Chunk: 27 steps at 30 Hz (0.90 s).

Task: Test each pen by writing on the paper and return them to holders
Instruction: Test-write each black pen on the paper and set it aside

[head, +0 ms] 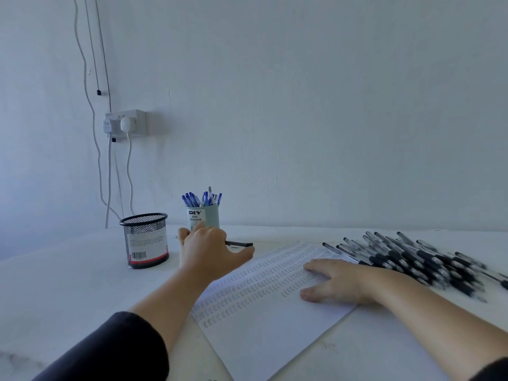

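Paper [264,320] densely scribbled, flat

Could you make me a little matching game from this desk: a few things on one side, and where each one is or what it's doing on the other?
Things:
1. mesh cup
2. pale cup
3. left hand
4. right hand

States:
A. lies flat on the paper
B. holds a black pen
C. full of blue pens
D. no pens showing above its rim

Pairs: 1-D, 2-C, 3-B, 4-A
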Each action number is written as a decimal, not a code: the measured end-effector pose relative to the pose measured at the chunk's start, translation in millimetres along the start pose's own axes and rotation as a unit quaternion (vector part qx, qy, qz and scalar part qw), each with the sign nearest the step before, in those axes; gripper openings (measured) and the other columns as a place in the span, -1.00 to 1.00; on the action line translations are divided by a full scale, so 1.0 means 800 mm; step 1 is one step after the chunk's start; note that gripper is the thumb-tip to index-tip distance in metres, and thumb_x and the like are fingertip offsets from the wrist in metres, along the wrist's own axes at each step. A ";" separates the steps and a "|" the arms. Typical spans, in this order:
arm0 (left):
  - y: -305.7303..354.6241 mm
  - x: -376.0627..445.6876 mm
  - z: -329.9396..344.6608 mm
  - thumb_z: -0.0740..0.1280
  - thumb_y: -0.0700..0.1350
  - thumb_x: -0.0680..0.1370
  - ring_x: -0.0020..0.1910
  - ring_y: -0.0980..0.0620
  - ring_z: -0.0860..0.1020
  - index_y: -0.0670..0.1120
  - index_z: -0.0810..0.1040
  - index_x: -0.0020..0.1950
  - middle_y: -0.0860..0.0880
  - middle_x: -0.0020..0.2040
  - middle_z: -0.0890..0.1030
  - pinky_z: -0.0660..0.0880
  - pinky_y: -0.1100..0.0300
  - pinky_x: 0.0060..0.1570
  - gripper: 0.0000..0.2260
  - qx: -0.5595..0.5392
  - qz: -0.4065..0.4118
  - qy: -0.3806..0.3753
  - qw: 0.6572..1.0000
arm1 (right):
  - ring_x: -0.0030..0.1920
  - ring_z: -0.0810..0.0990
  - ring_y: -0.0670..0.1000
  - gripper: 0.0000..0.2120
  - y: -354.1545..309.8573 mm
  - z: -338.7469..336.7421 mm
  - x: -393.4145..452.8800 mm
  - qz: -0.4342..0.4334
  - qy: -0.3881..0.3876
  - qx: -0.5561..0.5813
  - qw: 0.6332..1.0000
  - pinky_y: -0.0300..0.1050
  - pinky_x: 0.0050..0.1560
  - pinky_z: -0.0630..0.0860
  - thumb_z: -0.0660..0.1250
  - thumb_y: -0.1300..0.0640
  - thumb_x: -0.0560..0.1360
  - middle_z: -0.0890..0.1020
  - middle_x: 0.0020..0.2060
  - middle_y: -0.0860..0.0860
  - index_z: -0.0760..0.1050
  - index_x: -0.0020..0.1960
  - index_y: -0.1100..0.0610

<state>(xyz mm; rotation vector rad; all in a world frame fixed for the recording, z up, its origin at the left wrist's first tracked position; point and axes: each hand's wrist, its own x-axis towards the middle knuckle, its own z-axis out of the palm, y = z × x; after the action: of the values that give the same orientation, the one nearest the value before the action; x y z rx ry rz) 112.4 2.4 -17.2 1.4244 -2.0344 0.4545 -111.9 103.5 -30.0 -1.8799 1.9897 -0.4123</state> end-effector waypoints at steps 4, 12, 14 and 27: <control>0.001 -0.002 -0.004 0.01 0.39 0.17 -0.22 0.04 0.40 -0.08 0.29 -0.47 0.05 -0.43 0.38 0.15 0.10 -0.08 -0.49 -0.033 0.000 -0.005 0.999 | 0.51 0.09 -0.10 -0.23 -0.001 0.001 -0.001 -0.005 -0.001 -0.011 1.000 -0.15 0.49 0.02 0.32 -0.25 0.44 0.11 0.52 -0.14 0.11 0.53 -0.05; 0.013 -0.005 0.002 0.34 0.22 0.43 -0.13 0.04 0.38 -0.10 0.52 -0.12 0.04 -0.12 0.37 0.27 0.20 -0.09 -0.62 -0.105 0.055 -0.025 0.993 | 0.51 0.08 -0.10 -0.25 -0.003 -0.001 -0.007 0.006 0.001 -0.024 1.000 -0.15 0.46 0.02 0.30 -0.27 0.44 0.09 0.52 -0.16 0.10 0.53 -0.09; 0.017 -0.008 0.001 0.35 -0.17 0.50 -0.15 0.01 0.41 -0.16 0.55 0.12 0.01 0.01 0.32 0.37 0.21 -0.11 -0.79 -0.152 0.071 -0.018 0.986 | 0.50 0.11 -0.09 -0.27 -0.005 -0.002 -0.009 0.010 0.005 -0.037 0.999 -0.15 0.45 0.05 0.28 -0.27 0.45 0.12 0.52 -0.15 0.11 0.52 -0.08; 0.051 -0.020 -0.023 0.21 -0.02 0.62 -0.46 -0.04 0.58 -0.26 0.54 -0.22 -0.20 -0.33 0.60 0.50 0.24 -0.51 -0.64 -0.676 -0.265 -0.119 0.677 | 0.39 0.26 0.01 -0.38 -0.011 0.004 -0.012 0.006 0.040 -0.099 0.994 0.01 0.39 0.20 0.18 -0.38 0.43 0.32 0.38 -0.04 0.26 0.38 -0.10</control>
<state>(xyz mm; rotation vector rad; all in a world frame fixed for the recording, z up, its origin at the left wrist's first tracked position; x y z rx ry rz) 83.3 39.2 -11.1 0.9160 -1.2690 -1.3109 -102.4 112.9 -28.1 -1.9974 2.1637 -0.3011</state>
